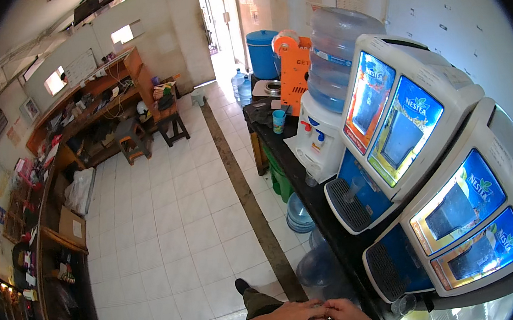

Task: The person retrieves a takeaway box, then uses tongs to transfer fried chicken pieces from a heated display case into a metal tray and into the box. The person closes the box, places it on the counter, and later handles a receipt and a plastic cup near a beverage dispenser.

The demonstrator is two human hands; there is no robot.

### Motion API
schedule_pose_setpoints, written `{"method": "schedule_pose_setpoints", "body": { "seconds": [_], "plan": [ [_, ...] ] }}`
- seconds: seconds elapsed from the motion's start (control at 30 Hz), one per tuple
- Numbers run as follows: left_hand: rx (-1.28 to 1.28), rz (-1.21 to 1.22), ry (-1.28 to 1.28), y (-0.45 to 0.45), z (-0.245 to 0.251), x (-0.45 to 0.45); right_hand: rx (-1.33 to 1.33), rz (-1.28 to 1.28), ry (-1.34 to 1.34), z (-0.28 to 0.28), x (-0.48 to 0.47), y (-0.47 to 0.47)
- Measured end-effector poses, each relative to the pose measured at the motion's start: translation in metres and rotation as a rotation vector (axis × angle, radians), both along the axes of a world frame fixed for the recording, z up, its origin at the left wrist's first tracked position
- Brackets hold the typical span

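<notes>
My left hand [299, 317] reaches in from a dark sleeve at the bottom of the head view. Its curled fingers meet my right hand [348, 315] in front of my body. A glint of clear material shows around the fingertips, too small and covered to name. Right of my hands, a clear plastic cup [403, 305] lies by the front drink dispenser [470, 225], at the black counter's edge. Another clear cup [355, 188] is on the drip tray of the rear drink dispenser [402, 110]. Both dispensers bear lit Nestea panels.
Along the black counter [306, 204] stand a white water dispenser [318, 138] with a large bottle, a blue cup [279, 121] and an orange cup-sealing machine [295, 77]. Large water bottles [299, 214] sit beneath. Shelving [55, 202] lines the left; stools [133, 138] stand by the desk.
</notes>
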State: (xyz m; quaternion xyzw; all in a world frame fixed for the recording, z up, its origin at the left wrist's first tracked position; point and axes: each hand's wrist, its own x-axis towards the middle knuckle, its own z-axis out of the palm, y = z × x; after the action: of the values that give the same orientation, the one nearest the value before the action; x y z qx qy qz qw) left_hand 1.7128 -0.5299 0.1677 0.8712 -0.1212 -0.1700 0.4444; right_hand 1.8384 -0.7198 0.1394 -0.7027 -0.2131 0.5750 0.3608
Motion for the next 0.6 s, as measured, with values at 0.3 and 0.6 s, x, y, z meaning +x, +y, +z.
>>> {"method": "schedule_pose_setpoints", "body": {
  "seconds": [0.3,0.6],
  "plan": [
    [0.087,0.037,-0.038,-0.007,0.017,0.010,0.050,0.020,-0.473,0.039,-0.007,-0.013],
    [-0.160,0.072,-0.104,0.032,0.006,0.018,0.225,-0.228,-0.824,0.093,0.021,-0.058]
  ]
}}
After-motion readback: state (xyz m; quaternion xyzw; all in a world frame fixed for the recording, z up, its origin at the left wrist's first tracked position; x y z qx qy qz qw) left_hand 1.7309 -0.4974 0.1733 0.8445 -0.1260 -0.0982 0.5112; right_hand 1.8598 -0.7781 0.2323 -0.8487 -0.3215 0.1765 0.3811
